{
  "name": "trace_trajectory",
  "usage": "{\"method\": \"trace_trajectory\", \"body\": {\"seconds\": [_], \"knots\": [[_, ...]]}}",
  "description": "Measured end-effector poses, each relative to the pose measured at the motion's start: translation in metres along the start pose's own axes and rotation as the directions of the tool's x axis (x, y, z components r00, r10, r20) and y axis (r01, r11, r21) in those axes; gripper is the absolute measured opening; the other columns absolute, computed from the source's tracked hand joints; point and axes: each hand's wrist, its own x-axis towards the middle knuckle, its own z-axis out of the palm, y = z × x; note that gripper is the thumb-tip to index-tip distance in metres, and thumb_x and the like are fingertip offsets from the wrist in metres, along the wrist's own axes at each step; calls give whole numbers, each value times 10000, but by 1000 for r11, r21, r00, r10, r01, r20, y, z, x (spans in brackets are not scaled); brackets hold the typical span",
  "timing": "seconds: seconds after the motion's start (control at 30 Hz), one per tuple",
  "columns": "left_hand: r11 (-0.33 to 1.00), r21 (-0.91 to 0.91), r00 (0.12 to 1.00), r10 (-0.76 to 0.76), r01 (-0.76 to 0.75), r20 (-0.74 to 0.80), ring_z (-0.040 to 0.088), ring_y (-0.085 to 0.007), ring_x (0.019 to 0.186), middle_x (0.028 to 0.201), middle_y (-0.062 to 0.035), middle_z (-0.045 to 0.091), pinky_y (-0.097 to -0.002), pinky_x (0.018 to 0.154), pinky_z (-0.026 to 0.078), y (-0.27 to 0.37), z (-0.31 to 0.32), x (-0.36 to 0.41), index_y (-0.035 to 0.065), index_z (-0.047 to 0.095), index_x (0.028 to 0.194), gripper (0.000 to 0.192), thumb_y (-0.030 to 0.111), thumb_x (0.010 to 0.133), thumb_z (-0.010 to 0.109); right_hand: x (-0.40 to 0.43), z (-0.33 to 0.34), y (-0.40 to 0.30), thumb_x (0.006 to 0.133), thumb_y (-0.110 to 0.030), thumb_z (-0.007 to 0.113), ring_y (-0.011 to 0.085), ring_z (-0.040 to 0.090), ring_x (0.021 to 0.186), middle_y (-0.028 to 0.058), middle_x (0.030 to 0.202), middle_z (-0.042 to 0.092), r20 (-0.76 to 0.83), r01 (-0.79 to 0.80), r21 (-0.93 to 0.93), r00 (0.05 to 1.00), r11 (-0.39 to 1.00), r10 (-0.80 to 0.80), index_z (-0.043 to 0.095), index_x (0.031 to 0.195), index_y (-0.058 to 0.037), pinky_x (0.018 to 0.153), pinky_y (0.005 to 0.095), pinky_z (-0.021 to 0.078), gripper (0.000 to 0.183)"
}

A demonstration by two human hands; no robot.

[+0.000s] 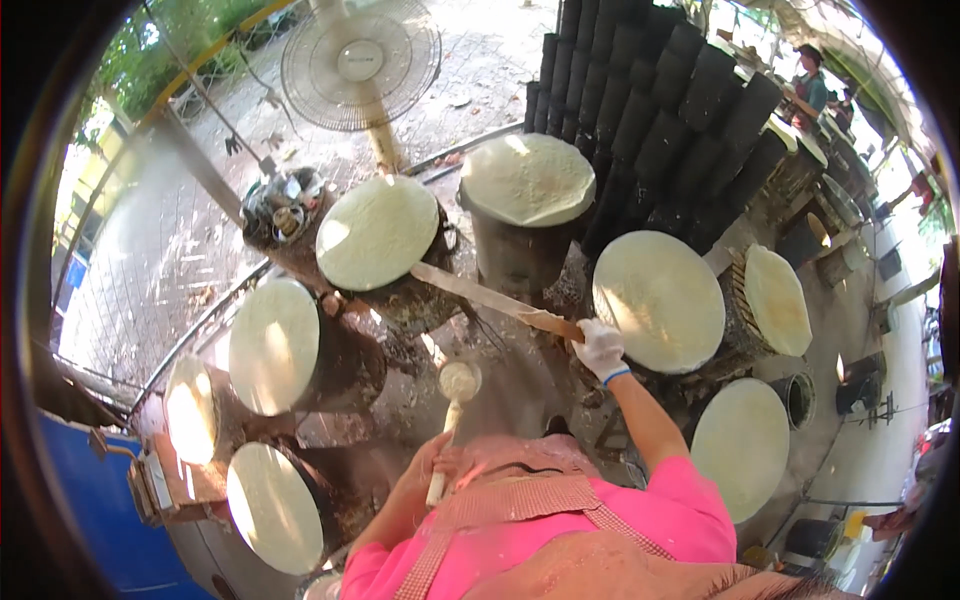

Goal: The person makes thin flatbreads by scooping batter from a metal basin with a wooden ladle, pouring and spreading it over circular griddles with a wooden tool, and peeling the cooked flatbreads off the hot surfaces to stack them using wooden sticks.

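In a white knitted glove with a blue cuff, my right hand [601, 350] grips the brown end of a long flat wooden stick [495, 296]. The stick's far tip touches or lies just over the lower right rim of a round pale sheet [379, 232] on a stove-like drum. My bare left hand [439, 457] is closed around the light handle of a round-headed ladle [459, 381], held near my apron. Pale matter shows in or on the ladle's head. Other round pale sheets lie to the right [660, 301] and to the left [274, 346].
Dark cylindrical blocks [660, 112] are stacked behind the drums. A pedestal fan [361, 61] stands beyond them at the left. A bin of refuse [285, 214] is beside the left drums. Another person [810, 86] stands far off at upper right.
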Motion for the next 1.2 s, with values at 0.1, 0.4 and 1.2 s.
{"method": "trace_trajectory", "body": {"seconds": [0.1,0.4,1.2], "knots": [[996,-88,1000,13,-13,2,330,-79,443,592,15,342,-215,363,312,19,6,5,151,605,1079,228,318,995,474,89,28,25,699,-217,728,305,633,737,104,882,606,87,49,-77,995,996,-42,616,951,-127,652,401,520,290],[922,-366,981,173,-128,92,332,-82,448,593,13,341,-220,372,318,31,61,56,153,607,1081,234,320,997,466,287,125,141,824,-209,518,325,670,844,205,1213,596,275,421,-177,889,890,-366,581,1208,-86,737,428,523,408],[963,-241,988,-139,118,-72,339,-104,446,538,4,323,-238,399,306,135,101,49,96,372,631,433,346,957,510,461,-211,128,746,-321,663,310,653,784,183,808,664,-113,-192,56,974,980,197,668,909,-6,705,387,490,355]]}}
